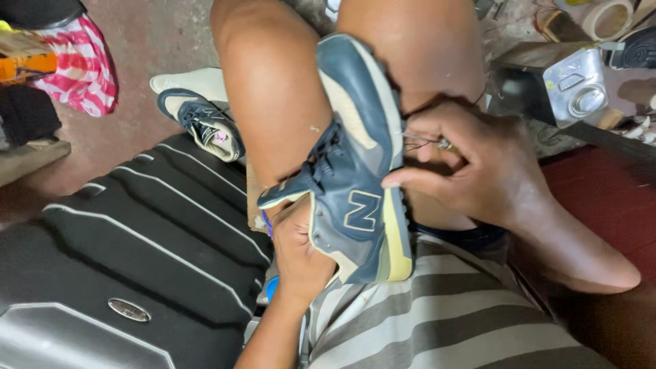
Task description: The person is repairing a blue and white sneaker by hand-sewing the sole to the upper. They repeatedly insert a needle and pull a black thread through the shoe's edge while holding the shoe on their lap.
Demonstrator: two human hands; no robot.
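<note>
A blue and cream sneaker with dark laces and a yellowed sole lies clamped between my knees, its sole edge turned to the right. My left hand reaches into the shoe's opening from below, gripping it from inside. My right hand presses on the sole edge, thumb and fingers pinching a small metal needle-like tool with thin thread running to the sole.
A matching blue sneaker lies on the floor at upper left beside a white shoe. A black ribbed suitcase fills the lower left. A metal can and a tape roll sit at upper right. A pink striped bag is far left.
</note>
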